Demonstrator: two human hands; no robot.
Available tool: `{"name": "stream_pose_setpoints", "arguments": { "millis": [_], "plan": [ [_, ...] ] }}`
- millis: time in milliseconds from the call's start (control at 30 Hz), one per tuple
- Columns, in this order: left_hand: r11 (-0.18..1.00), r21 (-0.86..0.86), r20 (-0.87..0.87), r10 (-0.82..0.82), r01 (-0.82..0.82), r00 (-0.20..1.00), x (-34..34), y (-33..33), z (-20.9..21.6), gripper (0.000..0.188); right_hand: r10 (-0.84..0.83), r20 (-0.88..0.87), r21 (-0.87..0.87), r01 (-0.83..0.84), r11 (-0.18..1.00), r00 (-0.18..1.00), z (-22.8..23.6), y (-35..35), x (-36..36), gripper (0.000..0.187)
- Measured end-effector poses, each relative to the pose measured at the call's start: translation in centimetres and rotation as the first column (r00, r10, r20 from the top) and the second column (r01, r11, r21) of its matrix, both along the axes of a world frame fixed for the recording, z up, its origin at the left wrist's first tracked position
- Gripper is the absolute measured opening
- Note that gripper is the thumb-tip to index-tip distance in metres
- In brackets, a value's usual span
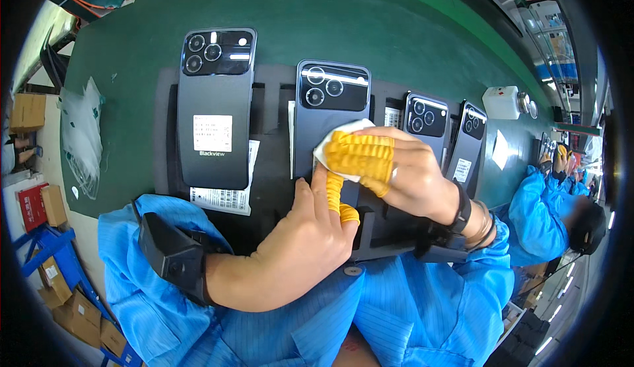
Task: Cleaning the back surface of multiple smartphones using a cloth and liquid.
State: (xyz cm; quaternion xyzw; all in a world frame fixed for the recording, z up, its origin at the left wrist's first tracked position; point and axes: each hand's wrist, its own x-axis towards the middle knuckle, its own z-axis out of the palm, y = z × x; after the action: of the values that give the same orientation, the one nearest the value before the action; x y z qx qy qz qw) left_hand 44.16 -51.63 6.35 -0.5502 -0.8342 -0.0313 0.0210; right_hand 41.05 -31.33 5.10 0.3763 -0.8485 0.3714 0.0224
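A dark smartphone [333,113] lies back up in front of me, its three round lenses toward the far side. My right hand [413,169], in yellow finger covers, presses a folded white cloth [361,125] onto its back. Around the phone's near end, my left hand [310,245] is closed, holding it, with yellow covers on some fingers. That end is mostly hidden by the hands. A similar phone [214,106] with a white label is to the left. To the right lie two more, a phone [428,119] and a labelled phone [467,142].
The phones rest over a black tray [267,113] on a green table [284,10]. Printed labels [228,199] stick out beneath the left phone. Clear plastic bags [82,139] lie far left. A white bottle [502,103] stands at right, near a person in blue [538,218].
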Motion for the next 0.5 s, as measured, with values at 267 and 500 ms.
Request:
{"name": "stream_pose_setpoints", "arguments": {
  "millis": [267,500],
  "plan": [
    [0.959,0.146,0.232,0.207,-0.244,0.951,-3.2,-4.0,3.5,0.048,-0.349,0.520,-0.219,0.517,0.827,0.779,3.5,3.8,1.7,0.024],
    [0.409,0.144,0.176,0.885,-0.901,0.430,-4.7,-13.3,-1.5,0.044,0.058,0.808,-0.546,0.707,0.450,0.587,1.7,7.6,1.8,0.038]
  ]
}}
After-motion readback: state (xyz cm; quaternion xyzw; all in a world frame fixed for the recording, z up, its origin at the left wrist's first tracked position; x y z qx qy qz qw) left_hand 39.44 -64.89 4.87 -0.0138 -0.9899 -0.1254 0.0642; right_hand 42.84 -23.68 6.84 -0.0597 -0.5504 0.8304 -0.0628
